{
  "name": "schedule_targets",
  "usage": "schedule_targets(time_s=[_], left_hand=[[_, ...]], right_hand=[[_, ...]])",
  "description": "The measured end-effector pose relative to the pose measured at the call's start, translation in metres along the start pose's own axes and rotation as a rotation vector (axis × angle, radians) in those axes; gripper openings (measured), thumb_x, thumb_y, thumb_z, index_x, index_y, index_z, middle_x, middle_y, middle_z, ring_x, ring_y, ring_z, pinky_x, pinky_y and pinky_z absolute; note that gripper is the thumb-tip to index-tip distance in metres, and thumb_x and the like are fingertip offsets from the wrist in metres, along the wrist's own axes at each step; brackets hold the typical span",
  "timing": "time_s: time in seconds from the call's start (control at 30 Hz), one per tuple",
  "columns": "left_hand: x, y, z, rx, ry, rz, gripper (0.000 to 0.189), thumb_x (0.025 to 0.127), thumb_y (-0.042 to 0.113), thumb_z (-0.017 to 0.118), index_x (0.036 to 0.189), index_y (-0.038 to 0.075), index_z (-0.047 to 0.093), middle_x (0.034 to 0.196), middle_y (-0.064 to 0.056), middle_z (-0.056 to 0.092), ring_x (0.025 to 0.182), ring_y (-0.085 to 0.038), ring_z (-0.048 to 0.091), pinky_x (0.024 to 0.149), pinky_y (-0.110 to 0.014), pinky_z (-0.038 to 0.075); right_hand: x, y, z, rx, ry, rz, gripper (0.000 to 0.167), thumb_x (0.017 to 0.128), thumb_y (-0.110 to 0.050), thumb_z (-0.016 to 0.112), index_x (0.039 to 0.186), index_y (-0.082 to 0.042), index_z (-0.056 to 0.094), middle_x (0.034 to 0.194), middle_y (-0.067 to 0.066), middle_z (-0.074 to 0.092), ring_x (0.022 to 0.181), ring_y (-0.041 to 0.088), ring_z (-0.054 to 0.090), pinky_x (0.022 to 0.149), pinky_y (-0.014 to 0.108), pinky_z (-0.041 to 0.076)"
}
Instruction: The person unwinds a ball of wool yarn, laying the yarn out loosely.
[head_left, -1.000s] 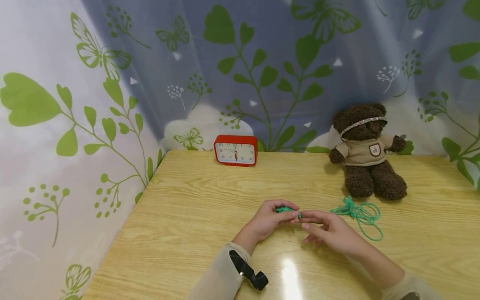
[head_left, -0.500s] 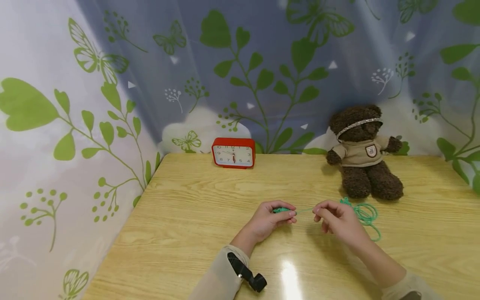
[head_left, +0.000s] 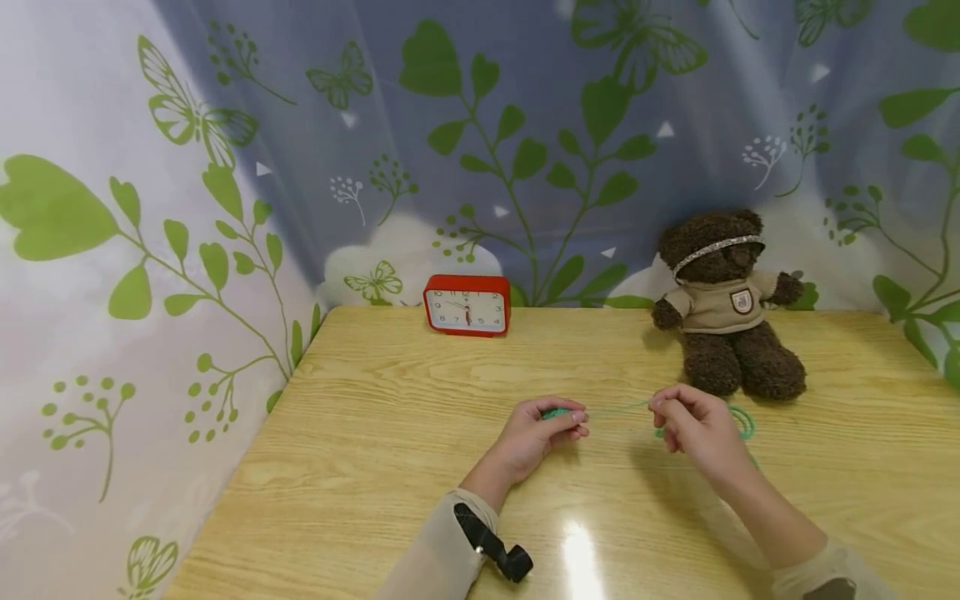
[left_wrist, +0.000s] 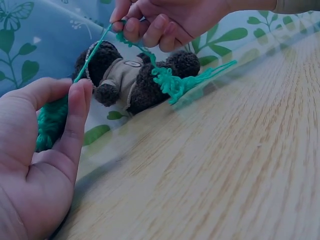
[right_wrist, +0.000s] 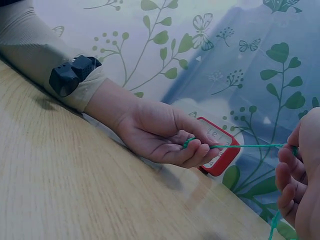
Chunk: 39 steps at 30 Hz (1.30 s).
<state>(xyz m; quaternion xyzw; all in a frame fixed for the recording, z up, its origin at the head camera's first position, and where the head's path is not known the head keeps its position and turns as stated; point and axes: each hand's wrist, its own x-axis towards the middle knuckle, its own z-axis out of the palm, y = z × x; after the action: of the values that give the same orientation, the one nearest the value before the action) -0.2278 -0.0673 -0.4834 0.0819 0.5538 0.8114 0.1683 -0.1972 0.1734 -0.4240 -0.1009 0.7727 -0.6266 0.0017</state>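
My left hand (head_left: 534,435) pinches a small green crocheted piece (left_wrist: 49,122) between thumb and fingers, with much of it hidden in the palm. A strand of green yarn (head_left: 618,408) runs from it to my right hand (head_left: 696,427), which pinches the strand between thumb and index finger. In the right wrist view the strand (right_wrist: 255,146) is stretched straight across the gap between the hands. From my right fingers the yarn hangs down to a loose, tangled heap (left_wrist: 175,86) on the table. My right hand partly covers that heap in the head view.
A brown teddy bear (head_left: 723,312) in a tan shirt sits behind the right hand. The red alarm clock (head_left: 467,306) stands at the back of the wooden table (head_left: 360,433). Leaf-patterned curtain (head_left: 360,208) hangs behind, and a black wrist camera (head_left: 491,542) is strapped on the left sleeve.
My right hand has moved from beside the left hand outward to the right, drawing out the yarn strand between them. The left hand keeps its hold and has shifted slightly.
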Motion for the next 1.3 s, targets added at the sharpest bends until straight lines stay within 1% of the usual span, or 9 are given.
schedule_targets(time_s=[0.17,0.33,0.47,0.63,0.83,1.0,1.1,1.2,1.3], left_hand=[[0.001,0.0,-0.001,-0.022,0.026,0.006,0.028,0.096,-0.003,0.061,0.12,-0.016,0.06,0.096,-0.004,0.073,0.082,-0.01,0.072,0.078,-0.019,0.061],[0.001,0.0,0.0,-0.017,0.007,0.01,0.024,0.096,-0.003,0.06,0.118,-0.014,0.062,0.093,-0.002,0.073,0.082,-0.009,0.072,0.077,-0.019,0.061],[0.001,0.0,0.0,-0.019,-0.009,0.014,0.021,0.096,-0.002,0.061,0.115,-0.012,0.064,0.092,-0.002,0.073,0.08,-0.009,0.072,0.076,-0.019,0.061],[0.001,-0.002,0.0,-0.011,-0.004,0.016,0.02,0.097,0.001,0.061,0.113,-0.011,0.066,0.092,-0.001,0.074,0.078,-0.009,0.072,0.075,-0.018,0.061],[0.002,-0.001,0.0,-0.033,0.021,0.017,0.029,0.099,0.004,0.06,0.121,-0.013,0.063,0.094,-0.001,0.074,0.078,-0.008,0.072,0.077,-0.019,0.061],[0.002,0.0,0.0,-0.06,0.051,0.016,0.026,0.097,0.004,0.062,0.118,-0.01,0.066,0.096,-0.001,0.074,0.079,-0.009,0.072,0.077,-0.018,0.061],[0.001,0.001,0.0,-0.068,0.063,0.028,0.024,0.097,0.004,0.063,0.117,-0.009,0.067,0.097,-0.001,0.074,0.08,-0.01,0.073,0.077,-0.018,0.061],[0.001,0.001,0.0,-0.077,0.076,0.042,0.024,0.097,0.003,0.062,0.118,-0.009,0.066,0.098,-0.002,0.074,0.081,-0.01,0.073,0.078,-0.018,0.061],[0.001,0.001,0.0,-0.077,0.081,0.056,0.027,0.097,0.003,0.062,0.12,-0.011,0.064,0.099,-0.002,0.074,0.082,-0.01,0.073,0.08,-0.019,0.061]], right_hand=[[0.002,-0.002,-0.008,0.035,0.012,-0.007,0.023,0.106,-0.018,0.048,0.093,-0.007,0.064,0.074,-0.003,0.057,0.052,0.017,0.046,0.048,0.037,0.043],[0.003,-0.003,-0.014,0.046,0.049,-0.026,0.023,0.106,-0.017,0.049,0.092,-0.008,0.065,0.073,-0.004,0.057,0.052,0.017,0.045,0.046,0.036,0.039],[0.004,-0.002,-0.019,0.083,0.088,-0.044,0.023,0.105,-0.016,0.049,0.092,-0.007,0.066,0.072,-0.004,0.058,0.05,0.018,0.043,0.044,0.037,0.035],[0.004,-0.003,-0.026,0.129,0.127,-0.056,0.025,0.105,-0.016,0.049,0.09,-0.009,0.067,0.07,-0.002,0.057,0.049,0.018,0.041,0.043,0.037,0.033],[0.006,-0.007,-0.034,0.216,0.158,-0.079,0.025,0.105,-0.014,0.05,0.087,-0.008,0.066,0.07,-0.003,0.057,0.05,0.017,0.038,0.043,0.034,0.032],[0.006,-0.009,-0.04,0.268,0.186,-0.095,0.025,0.104,-0.011,0.05,0.087,-0.004,0.066,0.07,-0.002,0.057,0.05,0.016,0.039,0.045,0.035,0.031],[0.006,-0.011,-0.043,0.265,0.213,-0.107,0.025,0.104,-0.01,0.049,0.086,-0.002,0.065,0.067,-0.001,0.056,0.049,0.016,0.038,0.044,0.037,0.028],[0.007,-0.013,-0.046,0.28,0.243,-0.123,0.026,0.104,-0.009,0.049,0.085,0.0,0.064,0.066,-0.001,0.055,0.047,0.016,0.037,0.045,0.038,0.025],[0.008,-0.014,-0.05,0.321,0.266,-0.143,0.026,0.103,-0.007,0.048,0.083,0.0,0.064,0.065,-0.001,0.055,0.046,0.017,0.036,0.047,0.04,0.022]])
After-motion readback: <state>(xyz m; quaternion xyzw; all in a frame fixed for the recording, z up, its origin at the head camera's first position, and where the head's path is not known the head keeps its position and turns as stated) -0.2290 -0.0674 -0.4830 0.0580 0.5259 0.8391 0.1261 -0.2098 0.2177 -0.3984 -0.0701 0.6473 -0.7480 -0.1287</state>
